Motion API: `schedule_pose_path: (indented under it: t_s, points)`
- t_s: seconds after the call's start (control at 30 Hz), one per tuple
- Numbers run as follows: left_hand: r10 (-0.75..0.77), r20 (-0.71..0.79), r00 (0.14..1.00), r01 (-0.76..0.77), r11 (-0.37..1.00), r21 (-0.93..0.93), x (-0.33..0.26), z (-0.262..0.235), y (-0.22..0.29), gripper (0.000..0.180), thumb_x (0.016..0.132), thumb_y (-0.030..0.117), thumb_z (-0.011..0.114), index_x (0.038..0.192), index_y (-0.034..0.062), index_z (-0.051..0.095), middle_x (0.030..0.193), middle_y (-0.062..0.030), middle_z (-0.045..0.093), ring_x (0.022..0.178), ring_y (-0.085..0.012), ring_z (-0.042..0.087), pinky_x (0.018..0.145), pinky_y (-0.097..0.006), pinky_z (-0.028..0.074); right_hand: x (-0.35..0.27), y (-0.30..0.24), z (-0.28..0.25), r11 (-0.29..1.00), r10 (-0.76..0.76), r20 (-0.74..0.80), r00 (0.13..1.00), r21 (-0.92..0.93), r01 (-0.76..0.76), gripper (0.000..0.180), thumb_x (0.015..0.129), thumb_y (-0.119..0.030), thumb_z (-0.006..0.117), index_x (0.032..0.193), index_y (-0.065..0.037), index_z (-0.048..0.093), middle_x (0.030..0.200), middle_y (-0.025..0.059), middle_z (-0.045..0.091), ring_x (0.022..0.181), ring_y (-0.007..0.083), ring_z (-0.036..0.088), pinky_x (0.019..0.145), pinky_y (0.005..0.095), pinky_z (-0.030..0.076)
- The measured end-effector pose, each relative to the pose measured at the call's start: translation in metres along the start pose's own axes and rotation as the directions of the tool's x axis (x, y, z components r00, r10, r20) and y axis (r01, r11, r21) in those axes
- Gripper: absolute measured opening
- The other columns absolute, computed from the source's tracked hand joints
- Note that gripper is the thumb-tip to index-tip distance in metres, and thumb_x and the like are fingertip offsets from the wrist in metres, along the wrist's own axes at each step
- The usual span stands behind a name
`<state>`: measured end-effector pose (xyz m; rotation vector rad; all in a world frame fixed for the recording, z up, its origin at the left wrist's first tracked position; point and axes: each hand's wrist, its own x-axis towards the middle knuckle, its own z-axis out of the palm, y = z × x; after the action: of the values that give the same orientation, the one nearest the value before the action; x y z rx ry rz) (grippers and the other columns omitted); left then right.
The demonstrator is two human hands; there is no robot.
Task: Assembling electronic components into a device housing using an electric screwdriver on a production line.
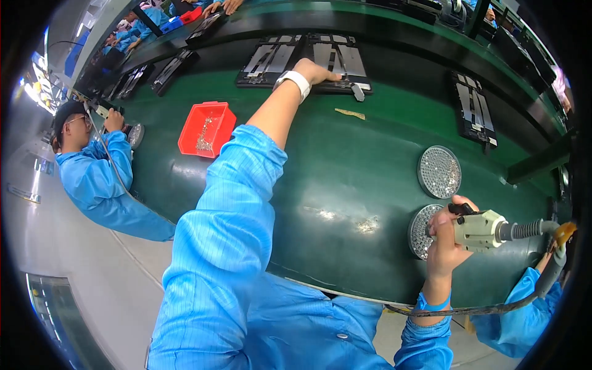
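My left hand reaches across to the far side of the table. It grips the near left edge of an opened tablet, its thumb stretched along the frame and its other fingers mostly hidden. Another opened tablet lies just left of it. In my right hand is an electric screwdriver with a pale body and a grey corded tail. The tool's front end is hidden behind my fingers, over a round screw tray. A second round tray sits just beyond, dotted with small screws.
A red bin with small metal parts stands left of my arm. A yellowish strip lies near the tablets. More opened devices sit at far left and right. A co-worker works at left. The screwdriver's cable crosses the table's front edge.
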<state>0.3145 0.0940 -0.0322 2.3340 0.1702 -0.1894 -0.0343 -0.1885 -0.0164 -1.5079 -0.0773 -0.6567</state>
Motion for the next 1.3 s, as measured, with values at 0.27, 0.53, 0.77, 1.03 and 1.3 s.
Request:
schedule_pose_path:
  t_s: [0.27,0.53,0.77,1.03,1.3]
  points:
    - [0.202,0.119,0.972,0.001,0.504,-0.864,-0.137,0.019,0.008,0.039,0.088,0.013,0.068,0.121,-0.0022,0.056,0.110,-0.0102,0.064,0.102,-0.0195,0.062,0.092,-0.041,0.048,0.001,0.007,-0.020,0.996,0.059,-0.036,0.998,0.068,-0.057,0.038,0.082,0.000,0.073,0.115,0.000,0.056,0.105,0.0086,0.063,0.081,0.0100,0.059,0.070,0.0249,0.050]
    - [0.207,0.235,0.950,0.079,0.567,-0.820,-0.280,0.040,-0.026,0.058,0.093,0.003,0.061,0.143,-0.0074,0.034,0.127,-0.0160,0.060,0.111,-0.0183,0.061,0.098,-0.031,0.046,-0.009,0.000,-0.037,0.973,0.143,-0.114,0.983,0.198,-0.119,0.033,0.079,0.007,0.067,0.111,0.005,0.059,0.075,0.0051,0.060,0.057,0.0078,0.054,0.051,0.0220,0.046]
    - [0.285,0.066,0.956,-0.256,0.925,-0.281,-0.298,0.031,-0.051,0.045,0.091,0.001,0.065,0.133,-0.0051,0.051,0.086,-0.0031,0.062,0.075,-0.0059,0.056,0.066,-0.020,0.045,-0.017,0.004,-0.035,0.974,0.161,-0.104,0.982,0.177,-0.141,0.032,0.079,0.007,0.066,0.111,0.005,0.058,0.075,0.0044,0.059,0.057,0.0074,0.053,0.050,0.0213,0.044]
    - [0.819,-0.006,0.574,-0.817,0.573,0.072,-0.307,0.037,-0.029,0.025,0.075,-0.007,0.070,0.099,-0.0035,0.067,0.083,-0.0125,0.060,0.074,-0.0268,0.058,0.064,-0.034,0.047,-0.016,0.006,-0.034,0.975,0.151,-0.106,0.983,0.181,-0.130,0.031,0.079,0.009,0.062,0.110,0.005,0.058,0.074,0.0053,0.058,0.056,0.0080,0.052,0.050,0.0216,0.043]
    - [0.919,0.122,0.375,-0.919,0.386,-0.078,-0.305,0.061,-0.011,0.024,0.068,-0.005,0.071,0.092,-0.0022,0.067,0.092,-0.0108,0.063,0.081,-0.0283,0.060,0.066,-0.036,0.051,-0.015,0.001,-0.028,0.987,0.158,-0.119,0.980,0.053,-0.153,0.028,0.082,0.000,0.057,0.109,0.004,0.053,0.061,0.0054,0.048,0.050,0.0125,0.044,0.050,0.0310,0.041]
